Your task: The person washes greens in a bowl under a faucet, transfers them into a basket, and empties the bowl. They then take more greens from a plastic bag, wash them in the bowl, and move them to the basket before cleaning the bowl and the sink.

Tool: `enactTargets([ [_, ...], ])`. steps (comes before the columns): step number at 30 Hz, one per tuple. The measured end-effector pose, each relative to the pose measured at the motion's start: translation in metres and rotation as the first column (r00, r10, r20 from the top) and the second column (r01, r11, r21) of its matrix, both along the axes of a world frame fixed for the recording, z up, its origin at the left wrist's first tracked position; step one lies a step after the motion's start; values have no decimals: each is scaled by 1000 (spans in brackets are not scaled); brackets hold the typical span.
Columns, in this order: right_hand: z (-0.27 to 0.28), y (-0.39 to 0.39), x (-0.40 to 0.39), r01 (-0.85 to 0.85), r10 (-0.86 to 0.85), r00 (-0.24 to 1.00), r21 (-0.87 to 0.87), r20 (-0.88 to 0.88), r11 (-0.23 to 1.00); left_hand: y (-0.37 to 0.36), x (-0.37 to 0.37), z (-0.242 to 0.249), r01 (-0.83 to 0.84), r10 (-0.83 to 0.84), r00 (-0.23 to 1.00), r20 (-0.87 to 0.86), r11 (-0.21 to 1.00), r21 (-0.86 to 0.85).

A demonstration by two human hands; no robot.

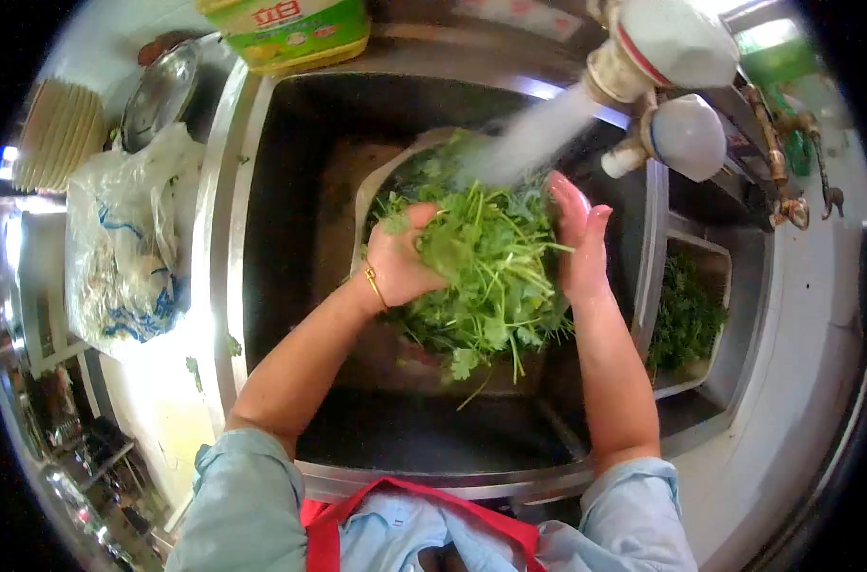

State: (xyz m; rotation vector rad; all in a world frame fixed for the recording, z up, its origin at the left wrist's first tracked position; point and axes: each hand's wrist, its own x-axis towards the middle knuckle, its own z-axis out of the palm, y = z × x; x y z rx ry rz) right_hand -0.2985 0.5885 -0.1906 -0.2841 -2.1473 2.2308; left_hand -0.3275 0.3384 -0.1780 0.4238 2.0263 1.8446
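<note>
A big loose bunch of cilantro [490, 272] fills the middle of the sink, lifted between my two hands. My left hand [405, 257] grips it from the left side, its fingertips buried among the leaves. On the other side my right hand [582, 234] is open, its fingers stretched and wet, the palm turned toward the stems. Water [533, 138] pours from the faucet [619, 71] onto the far part of the greens. Beneath them is a pale-rimmed basin [365, 195], mostly covered by the leaves.
The dark sink [285, 238] surrounds my hands. In a smaller sink at right, a white basket [722, 276] holds more greens [686, 310]. A detergent jug [285, 29] stands behind. Plastic bags [123, 238] lie on the left counter near stacked plates [61, 133]. A second tap [667, 138] juts in at right.
</note>
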Motion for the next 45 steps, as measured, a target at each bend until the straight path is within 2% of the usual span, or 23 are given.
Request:
enactTargets([
  [3,13,-4,-5,57,-55,998,-111,17,992,16,-10,-26,-182,181,983,11,978,104],
  [4,8,-3,-10,185,-177,983,-233,54,955,13,-18,-10,-99,99,995,-16,995,2],
  [5,5,0,-17,194,-175,979,-237,101,952,16,-27,-17,-64,17,980,201,971,231],
  [7,1,5,-31,214,-167,966,-248,197,945,23,-50,-51,-137,-276,812,514,766,628],
  [9,6,-11,-38,214,-137,929,-200,343,956,32,-67,-65,-184,-367,695,618,740,647],
  [12,-10,-19,-44,328,-233,904,-232,358,916,40,-84,-83,-141,-294,673,679,850,507],
  [14,-47,-10,-44,443,-350,879,-280,325,852,43,-91,-92,-42,-143,754,641,963,265],
  [16,-48,-19,-42,512,-488,847,-77,210,856,44,-93,-96,78,14,924,383,972,-223],
  [18,-57,-24,-44,601,-607,795,153,-9,785,42,-92,-92,-13,49,998,38,772,-635],
  [19,-59,-25,-43,599,-596,799,191,-84,777,38,-87,-83,-131,66,991,-120,707,-695],
  [21,-62,-27,-40,609,-561,792,257,-240,751,21,-73,-54,-306,137,938,-320,760,-573],
  [22,-60,-32,-39,605,-543,795,287,-271,742,16,-76,-10,-33,134,968,210,904,-425],
  [25,-29,-56,-36,-35,-116,983,764,143,645,32,-69,-74,-317,261,852,454,947,50],
  [26,-29,-57,-35,-114,-71,981,834,180,540,41,-64,-91,-227,239,936,258,971,-73],
  [27,-29,-58,-33,-190,-31,974,887,224,421,44,-58,-86,-143,177,984,35,884,-445],
  [28,-29,-59,-32,-261,4,963,921,271,289,48,-61,-86,-22,128,981,144,816,-578],
  [29,-33,-53,-31,-265,12,961,903,277,338,49,-67,-86,105,100,962,254,724,-682],
  [32,-27,-37,-28,-216,-52,958,832,281,512,35,-67,-108,-118,173,984,45,818,-563],
  [34,-29,-25,-15,30,-148,983,704,107,709,21,-65,-106,-121,176,937,301,974,-193],
  [36,-24,-13,-5,188,-230,973,520,18,833,14,-57,-92,-211,101,886,452,957,199],
  [38,-8,-14,5,266,-281,959,396,-21,879,10,-44,-61,-233,80,861,502,940,249],
  [43,49,-25,25,372,-188,922,633,-339,679,9,-40,-42,-203,31,799,601,954,222],
  [45,67,-24,23,444,-280,874,421,-396,791,9,-48,-39,-169,-3,819,573,954,246],
])
